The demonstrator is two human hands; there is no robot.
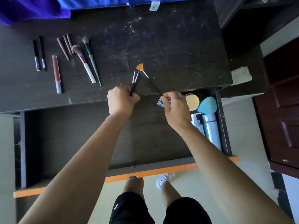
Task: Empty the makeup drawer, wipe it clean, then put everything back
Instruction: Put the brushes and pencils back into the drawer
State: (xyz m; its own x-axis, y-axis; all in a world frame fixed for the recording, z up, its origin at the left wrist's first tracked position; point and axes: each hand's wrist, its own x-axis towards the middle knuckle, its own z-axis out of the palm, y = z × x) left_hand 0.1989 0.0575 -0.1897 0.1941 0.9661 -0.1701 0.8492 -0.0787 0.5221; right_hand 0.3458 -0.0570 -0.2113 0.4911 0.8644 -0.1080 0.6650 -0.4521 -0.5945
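Observation:
The dark drawer (72,139) with an orange front edge stands pulled open under the dark desk top (161,46). My left hand (120,101) grips two thin black brushes (134,81) with white ferrules over the desk's front edge. My right hand (175,105) pinches the handle end of an orange fan brush (142,69) and also holds a small clear case (160,102). In the drawer's right end lie a round yellow compact (192,101), a teal sponge (207,105) and two silver bottles (210,130). Several brushes and pencils (84,59) lie on the desk at left.
A pink lip gloss tube (56,73) and two dark pencils (38,54) lie at the desk's left. Blue cloth (80,4) hangs along the far edge. A piece of tape (241,75) sticks on the right. A dark wooden cabinet (283,110) stands at right. My legs show below.

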